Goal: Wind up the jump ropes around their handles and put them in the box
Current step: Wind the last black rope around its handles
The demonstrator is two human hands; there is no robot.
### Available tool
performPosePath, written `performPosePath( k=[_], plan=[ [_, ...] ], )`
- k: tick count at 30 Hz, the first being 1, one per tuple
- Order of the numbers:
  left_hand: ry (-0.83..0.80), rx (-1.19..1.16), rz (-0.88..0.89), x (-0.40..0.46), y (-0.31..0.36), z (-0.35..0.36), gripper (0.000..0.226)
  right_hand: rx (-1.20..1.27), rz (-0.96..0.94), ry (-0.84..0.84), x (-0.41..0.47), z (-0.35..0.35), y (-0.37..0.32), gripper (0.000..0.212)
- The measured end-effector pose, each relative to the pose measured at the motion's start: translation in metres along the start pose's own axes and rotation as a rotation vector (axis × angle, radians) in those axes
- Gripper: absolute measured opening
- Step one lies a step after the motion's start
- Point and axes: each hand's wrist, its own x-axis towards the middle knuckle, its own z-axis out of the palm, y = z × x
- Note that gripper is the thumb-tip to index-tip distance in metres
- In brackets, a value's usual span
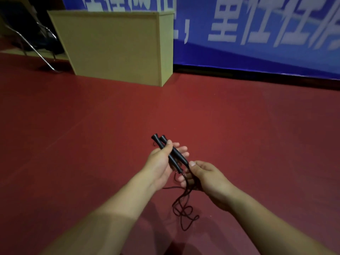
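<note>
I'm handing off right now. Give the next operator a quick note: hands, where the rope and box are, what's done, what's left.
Left hand grips both black handles side by side.
Right hand pinches the cord just below the handles; the rest hangs in loose loops.
Box stands on the red floor ahead, by the blue banner.
Done: handles gathered.
Left: wind the cord around the handles, then put the rope in the box.
</note>
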Motion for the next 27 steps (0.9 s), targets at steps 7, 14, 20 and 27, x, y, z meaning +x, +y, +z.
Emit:
performPosePath(
  k=[7, 14, 20, 27],
  plan=[
    [-0.106, -0.010, 0.021, -0.013, 0.001, 0.015, 0.025, -0.176, -0.081, 0.031, -0.024, 0.001, -0.011, 0.029],
    [0.008, 0.101, 0.167, -0.011, 0.017, -0.002, 0.023, -0.338, -0.012, -0.146, -0.026, -0.001, -0.034, 0.055],
    [0.229, 0.409, 0.332, 0.000, 0.030, -0.044, 0.017, -0.468, -0.022, -0.101, -0.003, -0.037, -0.023, 0.052],
    [-0.051, 1.055, 0.352, 0.009, 0.021, -0.055, 0.021, -0.813, -0.237, 0.049, 0.033, -0.032, -0.021, 0.050]
  ],
)
